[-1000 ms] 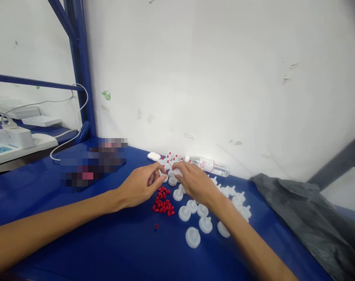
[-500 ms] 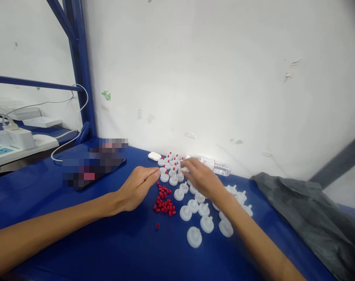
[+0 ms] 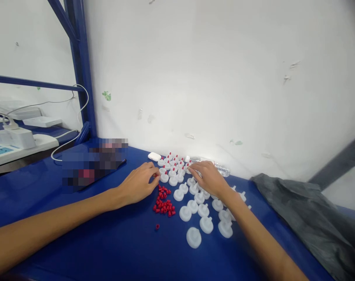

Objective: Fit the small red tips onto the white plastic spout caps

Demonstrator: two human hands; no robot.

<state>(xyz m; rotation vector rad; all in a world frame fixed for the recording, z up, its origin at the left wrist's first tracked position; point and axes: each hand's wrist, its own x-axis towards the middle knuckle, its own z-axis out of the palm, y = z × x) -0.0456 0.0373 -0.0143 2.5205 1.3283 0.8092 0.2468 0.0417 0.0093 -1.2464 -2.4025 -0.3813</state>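
My left hand (image 3: 141, 182) is pinched shut on a small red cap (image 3: 157, 175), which is mostly hidden by the fingertips. It is just left of the white round lids with spouts. Farther right, my right hand (image 3: 207, 177) has its fingertips closed on a white spouted lid (image 3: 188, 170), only partly visible. Beside the hands, several white lids fitted with red caps (image 3: 173, 172) stand grouped. Loose red caps (image 3: 165, 205) lie in a pile below my left hand. White spouted lids without red caps (image 3: 185, 213) are spread beneath and around my right forearm.
Against the wall are a white rounded case (image 3: 154, 156) and a clear plastic bottle (image 3: 223, 170) on its side. Dark grey cloth (image 3: 300, 218) covers the right edge. On the left are a pixelated dark object (image 3: 104, 171) and a power strip (image 3: 43, 145).
My left fingers have curled from stretched out into a pinch, showing a red cap. My right hand has shifted slightly right and lower, its fingertips now at a white lid.
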